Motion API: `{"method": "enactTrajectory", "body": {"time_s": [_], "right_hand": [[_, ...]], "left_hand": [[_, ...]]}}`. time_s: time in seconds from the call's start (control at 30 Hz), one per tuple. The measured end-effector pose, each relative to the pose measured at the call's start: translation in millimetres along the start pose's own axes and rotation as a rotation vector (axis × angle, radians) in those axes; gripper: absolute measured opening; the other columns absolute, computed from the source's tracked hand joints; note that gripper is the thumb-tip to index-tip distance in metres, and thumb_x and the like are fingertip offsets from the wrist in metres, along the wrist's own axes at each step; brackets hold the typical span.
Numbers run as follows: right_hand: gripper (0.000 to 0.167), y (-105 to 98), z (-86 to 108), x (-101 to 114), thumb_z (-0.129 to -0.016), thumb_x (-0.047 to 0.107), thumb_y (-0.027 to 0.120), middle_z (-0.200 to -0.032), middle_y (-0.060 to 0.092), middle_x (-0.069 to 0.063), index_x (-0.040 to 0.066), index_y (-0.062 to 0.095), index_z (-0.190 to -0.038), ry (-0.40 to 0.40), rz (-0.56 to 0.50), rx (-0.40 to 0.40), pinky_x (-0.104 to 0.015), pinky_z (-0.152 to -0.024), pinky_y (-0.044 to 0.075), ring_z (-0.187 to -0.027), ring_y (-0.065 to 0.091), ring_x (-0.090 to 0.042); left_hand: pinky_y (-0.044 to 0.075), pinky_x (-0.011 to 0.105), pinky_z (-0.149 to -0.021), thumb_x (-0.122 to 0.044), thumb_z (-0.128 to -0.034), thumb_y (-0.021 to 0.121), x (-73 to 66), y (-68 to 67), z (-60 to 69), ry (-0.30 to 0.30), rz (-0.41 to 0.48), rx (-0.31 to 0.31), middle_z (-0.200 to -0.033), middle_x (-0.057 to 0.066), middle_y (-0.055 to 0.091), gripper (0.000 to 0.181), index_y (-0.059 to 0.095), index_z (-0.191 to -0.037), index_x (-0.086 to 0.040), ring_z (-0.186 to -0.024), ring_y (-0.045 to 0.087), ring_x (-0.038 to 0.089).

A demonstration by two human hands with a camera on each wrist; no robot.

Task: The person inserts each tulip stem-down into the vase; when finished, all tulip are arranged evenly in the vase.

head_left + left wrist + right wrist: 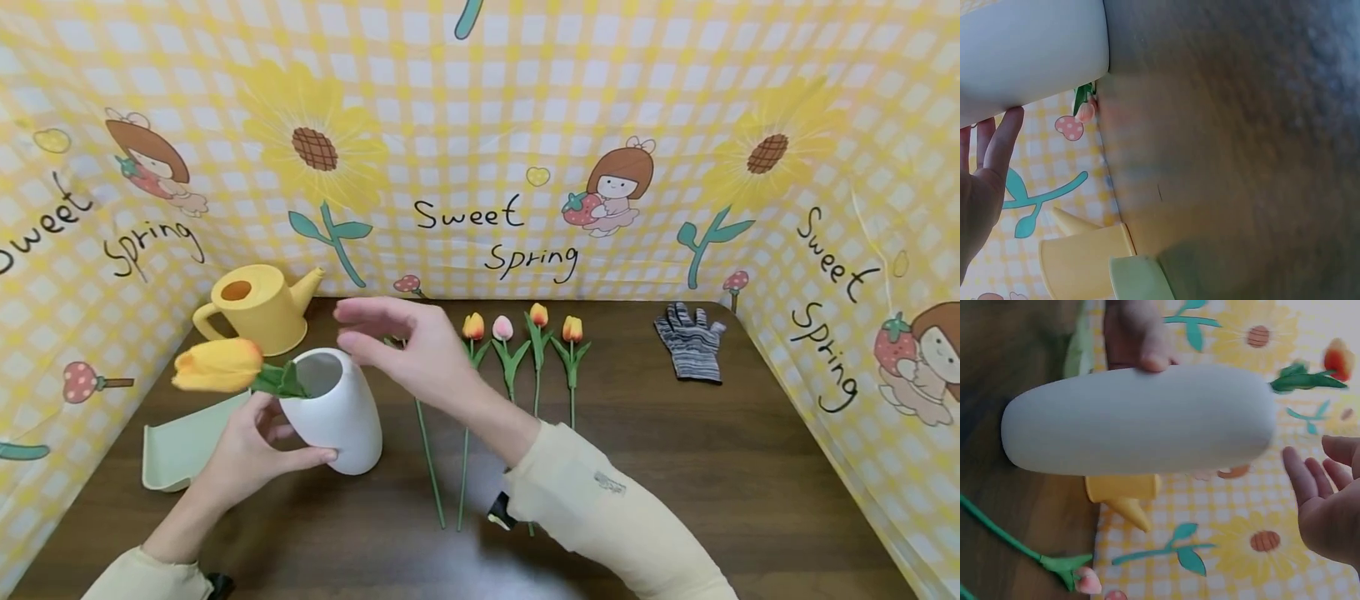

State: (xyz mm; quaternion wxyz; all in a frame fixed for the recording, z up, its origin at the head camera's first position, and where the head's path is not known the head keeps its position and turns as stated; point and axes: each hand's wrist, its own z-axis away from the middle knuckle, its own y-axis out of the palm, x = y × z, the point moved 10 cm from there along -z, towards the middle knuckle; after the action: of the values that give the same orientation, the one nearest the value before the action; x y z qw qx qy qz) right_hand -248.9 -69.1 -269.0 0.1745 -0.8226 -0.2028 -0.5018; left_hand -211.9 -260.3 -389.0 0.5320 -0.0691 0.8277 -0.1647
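on the table [750,442], near the yellow watering can [273,315], i watch the left hand [247,454] grip the white vase [348,417] holding 1 yellow tulip [219,364]; the right hand [416,350], fingers loosely apart, is near the vase.

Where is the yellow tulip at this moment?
In the head view, the yellow tulip is on the left, leaning out of the white vase, with the watering can behind it.

Tabletop booth [712,467], checked cloth walls [465,117] (sunflower-printed)
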Motion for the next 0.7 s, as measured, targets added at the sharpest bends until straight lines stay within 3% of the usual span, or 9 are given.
{"method": "enactTrajectory", "body": {"time_s": [0.13,0.23,0.5,0.7], "right_hand": [[0.036,-28.9,24.0,-7.3,-0.095,0.003,0.071,-0.123,0.069,-0.014,-0.001,0.064,-0.13,0.055,-0.031,-0.034,-0.041,-0.079,0.063,-0.099,0.071,-0.018],[0.039,-59.4,45.7,-22.0,-0.095,0.003,0.072,-0.121,0.07,-0.014,0.0,0.063,-0.133,0.111,0.035,-0.063,-0.042,-0.074,0.064,-0.097,0.071,-0.023],[0.052,-141.8,118.9,-83.9,-0.096,0.012,0.073,-0.124,0.068,-0.02,0.0,0.054,-0.142,0.382,0.159,-0.132,-0.041,-0.073,0.064,-0.105,0.068,-0.041],[0.055,-185.1,155.7,-120.7,-0.097,0.013,0.071,-0.125,0.062,-0.032,-0.006,0.049,-0.144,0.532,0.176,-0.146,-0.043,-0.073,0.064,-0.105,0.065,-0.049]], "left_hand": [[0.061,0.028,-0.08,0.02,-0.0552,0.091,-2.6,-0.3,0.1,0.022,0.014,-0.002,-0.119,0.004,0.065,0.093,0.05,-0.137,0.003,-0.103,0.067,0.011],[0.061,0.028,-0.078,0.02,-0.054,0.091,-3.3,-0.8,0.8,0.029,0.004,-0.018,-0.116,0.003,0.067,0.091,0.052,-0.134,0.004,-0.099,0.069,0.011],[0.061,0.03,-0.078,0.02,-0.0552,0.091,-2.5,2.9,0.3,0.022,0.031,-0.006,-0.116,0.004,0.066,0.089,0.052,-0.133,0.005,-0.099,0.07,0.013],[0.061,0.029,-0.078,0.019,-0.0545,0.092,-3.2,-0.3,-0.1,0.03,0.025,-0.009,-0.115,0.004,0.066,0.089,0.052,-0.133,0.004,-0.099,0.069,0.012]]}}
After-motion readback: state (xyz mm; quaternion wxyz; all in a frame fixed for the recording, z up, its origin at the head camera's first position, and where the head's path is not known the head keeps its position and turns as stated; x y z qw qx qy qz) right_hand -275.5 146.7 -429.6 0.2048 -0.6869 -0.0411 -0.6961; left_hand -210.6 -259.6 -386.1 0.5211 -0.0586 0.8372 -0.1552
